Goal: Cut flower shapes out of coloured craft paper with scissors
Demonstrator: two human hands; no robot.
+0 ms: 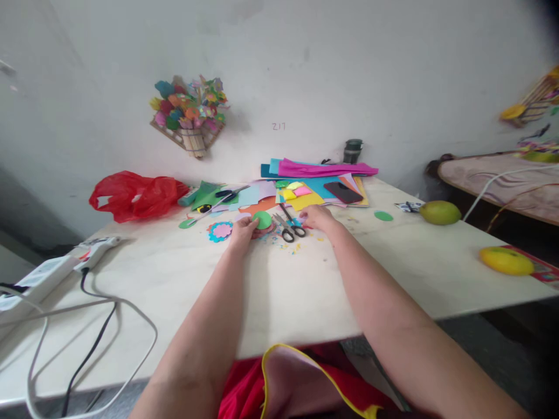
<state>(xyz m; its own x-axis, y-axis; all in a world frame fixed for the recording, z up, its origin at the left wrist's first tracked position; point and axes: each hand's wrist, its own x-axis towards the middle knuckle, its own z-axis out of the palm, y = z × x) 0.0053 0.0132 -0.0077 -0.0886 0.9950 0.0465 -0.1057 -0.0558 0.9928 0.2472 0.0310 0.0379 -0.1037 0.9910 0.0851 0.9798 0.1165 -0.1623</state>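
My left hand (243, 233) is closed, its thumb and fingers pinching the edge of a green paper circle (262, 219) just above the table. Beside it on the left lies a scalloped blue and pink paper flower (220, 231). To the right, my right hand (318, 217) rests low at the table with its fingers drawn together near a small blue paper piece (297, 222); what they hold, if anything, is too small to name. Between both hands lies a pair of scissors (288, 234) with dark handles, slightly open, among tiny paper scraps (294, 249).
Behind my hands are coloured paper sheets (327, 169), a phone (343, 192), more scissors (227, 195) and a red plastic bag (137, 195). Another green circle (383, 216) and two mangoes (440, 212) lie rightward. A power strip (39, 279) with looping cables occupies the left.
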